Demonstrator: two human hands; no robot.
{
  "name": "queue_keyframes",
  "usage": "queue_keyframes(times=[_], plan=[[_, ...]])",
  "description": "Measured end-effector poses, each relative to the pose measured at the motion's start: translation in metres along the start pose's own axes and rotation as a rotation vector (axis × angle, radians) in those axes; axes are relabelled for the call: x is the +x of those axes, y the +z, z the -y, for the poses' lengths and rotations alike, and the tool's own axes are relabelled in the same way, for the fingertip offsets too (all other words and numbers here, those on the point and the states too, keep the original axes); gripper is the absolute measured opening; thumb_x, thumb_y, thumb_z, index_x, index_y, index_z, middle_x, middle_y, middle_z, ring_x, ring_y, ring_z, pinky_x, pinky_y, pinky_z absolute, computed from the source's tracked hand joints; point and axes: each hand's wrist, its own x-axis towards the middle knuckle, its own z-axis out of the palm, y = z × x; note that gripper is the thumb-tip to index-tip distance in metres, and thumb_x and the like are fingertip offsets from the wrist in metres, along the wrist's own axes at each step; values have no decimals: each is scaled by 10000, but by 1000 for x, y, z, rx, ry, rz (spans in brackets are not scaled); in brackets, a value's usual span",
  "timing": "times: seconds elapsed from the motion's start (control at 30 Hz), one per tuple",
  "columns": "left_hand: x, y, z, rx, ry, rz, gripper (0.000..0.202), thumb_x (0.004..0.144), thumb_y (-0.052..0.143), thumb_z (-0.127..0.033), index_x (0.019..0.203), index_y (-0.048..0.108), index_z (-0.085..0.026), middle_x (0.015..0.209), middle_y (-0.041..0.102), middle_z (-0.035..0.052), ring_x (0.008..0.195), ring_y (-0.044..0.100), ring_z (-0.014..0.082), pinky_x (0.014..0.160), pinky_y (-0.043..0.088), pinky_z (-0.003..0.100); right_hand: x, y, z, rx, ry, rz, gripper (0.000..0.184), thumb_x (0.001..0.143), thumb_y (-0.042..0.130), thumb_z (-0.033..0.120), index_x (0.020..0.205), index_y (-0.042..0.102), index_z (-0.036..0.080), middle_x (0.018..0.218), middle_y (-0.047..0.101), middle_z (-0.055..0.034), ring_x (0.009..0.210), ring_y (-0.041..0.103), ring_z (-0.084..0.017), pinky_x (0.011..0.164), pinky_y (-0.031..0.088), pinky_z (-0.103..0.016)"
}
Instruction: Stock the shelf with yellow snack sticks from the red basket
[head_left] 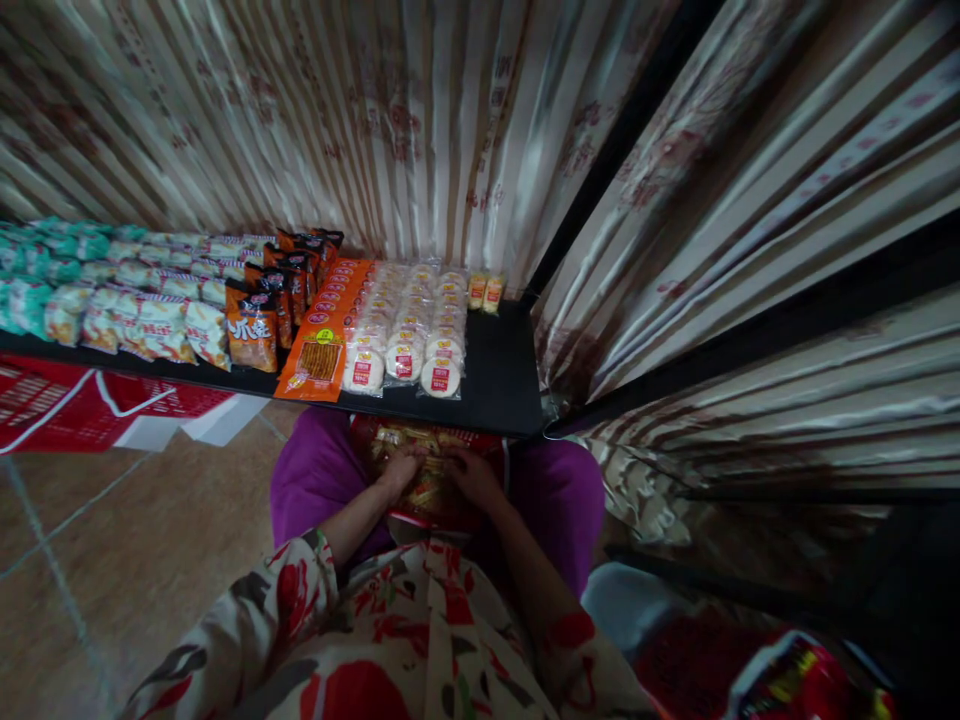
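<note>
Between my knees stands a red basket (432,520) filled with small packets in shiny yellow-gold wrappers (426,490). Both hands are down among these packets. My left hand (402,470) is closed, its fingers bent inward; what it grips is too dark and small to make out. Facing it from the other side, my right hand (472,474) has its fingers curled toward the packets, the tips partly hidden. Above the basket, two small yellow packets (485,293) stand at the back of the black shelf (499,385), right of the clear-wrapped round white crackers (441,376).
Orange snack-stick bags (315,362), orange-black bags (252,335), white bags (161,325) and green bags (28,305) line the shelf leftward. Below it sits another red basket (56,405). A patterned curtain (420,130) hangs behind; a black post (600,160) rises at right.
</note>
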Motion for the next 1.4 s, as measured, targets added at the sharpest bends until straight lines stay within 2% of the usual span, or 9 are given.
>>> queue_keyframes(times=[0.23,0.37,0.5,0.67,0.83,0.97,1.17,1.3,1.4], plan=[[-20,-1,-6,-113,2,147,197,746,579,-121,930,644,-149,699,636,-20,569,537,74,556,412,166,-3,-18,15,-67,38,-53,277,867,481,355,929,695,191,926,726,-61,860,657,-191,763,459,-269],[-27,-2,-11,-119,38,202,112,786,602,-222,853,612,-133,593,577,-40,499,482,64,529,386,170,-3,-25,23,-98,77,-116,363,880,423,420,780,679,183,778,704,-50,720,622,-164,653,410,-239],[-32,-1,-16,-155,19,209,109,805,588,-248,796,574,-140,540,544,-53,452,458,62,515,381,179,-3,-28,30,-74,55,-140,441,883,355,458,665,630,192,669,647,-26,660,575,-148,627,369,-236],[-33,1,-15,-197,4,214,177,781,608,-324,766,550,-157,541,536,-56,458,472,73,517,385,193,-4,-33,38,-52,102,-153,485,880,300,485,586,558,197,620,605,-21,652,549,-147,609,351,-235],[-35,1,-11,-255,87,303,392,641,700,-492,798,559,-161,650,578,-35,525,493,86,518,358,202,-6,-41,48,33,139,-157,484,865,321,513,610,580,194,657,629,-21,661,547,-146,604,351,-230],[-44,1,-19,-243,134,370,507,581,729,-564,843,591,-152,677,593,-18,571,493,92,530,330,200,-6,-51,55,9,120,-164,498,857,321,537,605,585,197,600,595,-11,624,535,-143,587,339,-233],[-57,8,-39,-284,194,442,454,596,745,-490,838,579,-143,660,585,-25,554,478,75,542,336,196,-3,-70,68,-25,101,-185,543,851,322,600,673,643,199,618,615,-14,621,552,-151,599,350,-246],[-55,18,-54,-344,233,407,366,629,713,-412,836,569,-148,675,604,-17,574,516,90,569,376,205,1,-80,75,80,47,-248,506,850,353,592,756,660,202,669,642,-4,643,565,-147,611,381,-240],[-50,25,-65,-364,275,348,325,635,686,-362,841,576,-136,718,626,8,628,553,111,619,422,223,4,-82,77,201,10,-310,446,831,407,570,915,649,204,740,659,0,696,595,-155,639,424,-243]])
